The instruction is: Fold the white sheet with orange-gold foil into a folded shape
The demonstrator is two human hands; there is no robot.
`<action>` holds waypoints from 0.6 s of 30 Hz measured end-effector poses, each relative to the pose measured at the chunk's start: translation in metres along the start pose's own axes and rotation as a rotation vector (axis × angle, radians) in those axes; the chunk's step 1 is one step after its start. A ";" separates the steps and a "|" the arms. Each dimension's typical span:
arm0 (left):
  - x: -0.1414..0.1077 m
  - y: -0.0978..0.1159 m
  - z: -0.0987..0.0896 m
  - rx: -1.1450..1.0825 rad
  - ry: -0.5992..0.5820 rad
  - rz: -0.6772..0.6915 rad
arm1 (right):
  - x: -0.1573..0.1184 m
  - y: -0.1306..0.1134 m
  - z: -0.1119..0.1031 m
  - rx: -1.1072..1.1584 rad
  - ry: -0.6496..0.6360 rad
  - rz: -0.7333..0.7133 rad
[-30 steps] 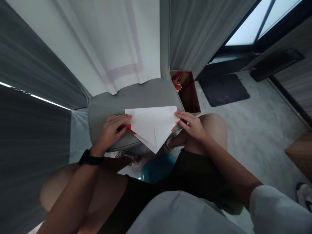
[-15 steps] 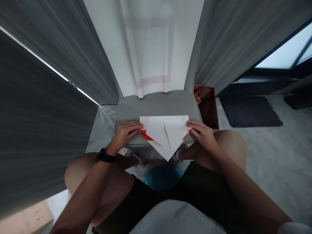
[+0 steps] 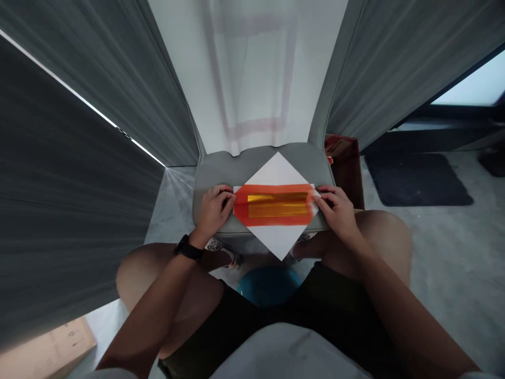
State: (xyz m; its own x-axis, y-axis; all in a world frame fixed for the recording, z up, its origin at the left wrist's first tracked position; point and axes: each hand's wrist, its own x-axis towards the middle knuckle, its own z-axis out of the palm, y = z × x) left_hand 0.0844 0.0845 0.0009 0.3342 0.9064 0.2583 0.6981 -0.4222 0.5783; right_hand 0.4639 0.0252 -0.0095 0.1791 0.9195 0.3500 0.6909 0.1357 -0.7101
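Note:
A folded sheet of paper [image 3: 278, 171] lies over the front of the grey chair seat. It shows a white diamond shape, crossed by an orange band with a shiny gold rectangle in its middle. My left hand [image 3: 216, 205] pinches the paper's left corner between thumb and fingers. At the opposite corner, my right hand [image 3: 335, 208] grips the paper the same way. The lower white point sticks out past the seat's front edge. Part of the orange band at the right end looks blurred near my thumb.
The grey chair [image 3: 216, 166] has a white sheet [image 3: 268, 73] down its backrest. An open red box [image 3: 347, 173] stands to the right, with a dark mat [image 3: 418, 179] beyond. A blue round seat [image 3: 268, 285] is beneath me. A cardboard box [image 3: 51, 347] sits at lower left.
The paper was a white downward-pointing triangle with small orange patches at its sides. Now its orange and gold face and an upper white point show. Both hands still hold its side corners.

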 end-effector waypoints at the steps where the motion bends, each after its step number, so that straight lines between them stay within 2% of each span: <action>1: 0.001 0.002 0.002 0.029 0.020 -0.020 | 0.000 0.001 0.003 -0.021 0.026 0.016; 6: 0.008 0.008 0.015 0.117 0.138 -0.105 | 0.002 0.000 0.011 -0.099 0.071 0.081; 12: 0.012 0.011 0.018 0.184 0.151 -0.136 | 0.005 -0.008 0.018 -0.153 0.104 0.175; 18: 0.014 0.015 0.020 0.263 0.199 -0.106 | 0.009 -0.008 0.023 -0.198 0.127 0.183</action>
State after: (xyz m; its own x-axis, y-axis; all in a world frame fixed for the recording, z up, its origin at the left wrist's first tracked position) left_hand 0.1126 0.0903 -0.0026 0.1393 0.9191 0.3687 0.8701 -0.2913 0.3975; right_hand 0.4440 0.0404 -0.0145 0.3907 0.8669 0.3097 0.7602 -0.1141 -0.6396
